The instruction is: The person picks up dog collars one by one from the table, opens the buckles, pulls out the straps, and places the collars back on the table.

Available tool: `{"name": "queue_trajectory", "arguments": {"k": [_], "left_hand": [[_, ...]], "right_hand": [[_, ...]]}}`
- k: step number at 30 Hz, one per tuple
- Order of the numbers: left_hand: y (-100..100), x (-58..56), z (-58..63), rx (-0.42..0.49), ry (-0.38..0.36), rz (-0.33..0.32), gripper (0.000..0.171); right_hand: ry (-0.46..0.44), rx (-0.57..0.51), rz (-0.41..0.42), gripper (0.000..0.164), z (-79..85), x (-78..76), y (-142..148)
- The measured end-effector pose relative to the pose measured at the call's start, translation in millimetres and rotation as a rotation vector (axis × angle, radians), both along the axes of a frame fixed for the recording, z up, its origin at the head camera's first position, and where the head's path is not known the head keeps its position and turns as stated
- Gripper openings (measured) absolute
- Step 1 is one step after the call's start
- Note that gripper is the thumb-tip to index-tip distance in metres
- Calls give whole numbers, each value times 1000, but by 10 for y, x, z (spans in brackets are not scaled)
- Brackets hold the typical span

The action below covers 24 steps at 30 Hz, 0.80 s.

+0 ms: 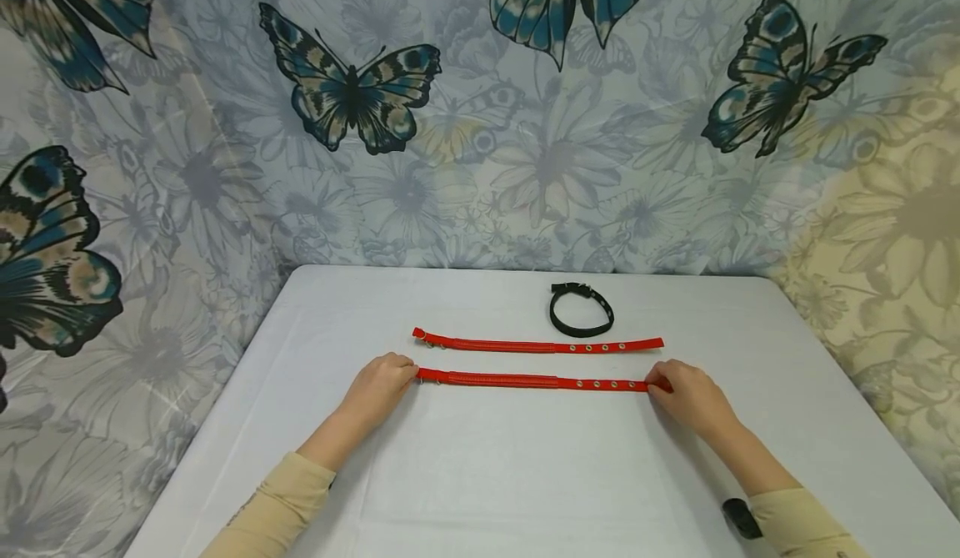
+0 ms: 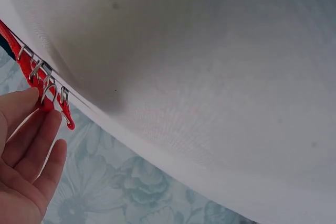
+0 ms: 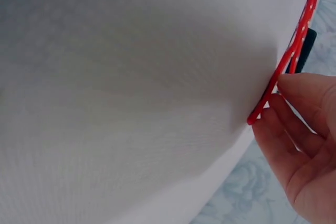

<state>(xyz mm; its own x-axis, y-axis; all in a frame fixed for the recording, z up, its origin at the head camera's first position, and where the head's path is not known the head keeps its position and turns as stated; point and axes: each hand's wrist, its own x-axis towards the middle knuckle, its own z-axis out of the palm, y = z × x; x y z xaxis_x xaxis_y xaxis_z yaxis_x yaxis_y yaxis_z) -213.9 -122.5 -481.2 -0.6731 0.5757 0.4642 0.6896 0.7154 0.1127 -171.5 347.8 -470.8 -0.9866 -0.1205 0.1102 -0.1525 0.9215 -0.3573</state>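
Two red collars lie stretched out one behind the other on the white table. The near red collar [image 1: 502, 380] has metal eyelets toward its right end and a buckle with rings at its left end. My left hand [image 1: 384, 383] pinches that buckle end; the left wrist view shows the thumb and fingers of the hand [image 2: 26, 150] at the metal fittings. At the eyelet end my right hand [image 1: 693, 399] pinches the strap between thumb and fingers. Just behind lies the far red collar [image 1: 502, 345], untouched. A black collar [image 1: 581, 333], buckled into a loop, rests farther back.
The white table [image 1: 480, 475] reaches back to a wall hanging [image 1: 480, 208] printed with flowers and butterflies. Beside the right sleeve shows a small black object [image 1: 741, 518], its kind unclear.
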Motion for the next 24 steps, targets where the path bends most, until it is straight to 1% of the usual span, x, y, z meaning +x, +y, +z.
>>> {"name": "queue_trajectory", "arguments": {"k": [5,11,13,14,15,17,21,23,24], "left_hand": [[6,8,-11,1,23,4,13],[58,30,-4,55,76,-24,15],[90,39,7,81,72,-38,16],[110,47,15,98,53,-44,18],[133,56,20,116,23,-46,20],[191,84,37,154,-82,-44,25],[348,141,56,247,-374,-35,38],[443,156,67,307,-518,-50,42],[495,153,67,336,-576,-67,44]], "right_hand": [[-4,31,-10,8,-9,14,-18],[6,69,-24,7,28,41,-63],[12,70,-25,7,56,49,-89],[17,68,-24,7,70,51,-102],[22,62,-23,6,84,51,-115],[32,40,-17,5,106,47,-140],[52,-38,16,4,128,25,-191],[55,-89,31,4,125,13,-221],[53,-116,36,4,121,6,-237]]}}
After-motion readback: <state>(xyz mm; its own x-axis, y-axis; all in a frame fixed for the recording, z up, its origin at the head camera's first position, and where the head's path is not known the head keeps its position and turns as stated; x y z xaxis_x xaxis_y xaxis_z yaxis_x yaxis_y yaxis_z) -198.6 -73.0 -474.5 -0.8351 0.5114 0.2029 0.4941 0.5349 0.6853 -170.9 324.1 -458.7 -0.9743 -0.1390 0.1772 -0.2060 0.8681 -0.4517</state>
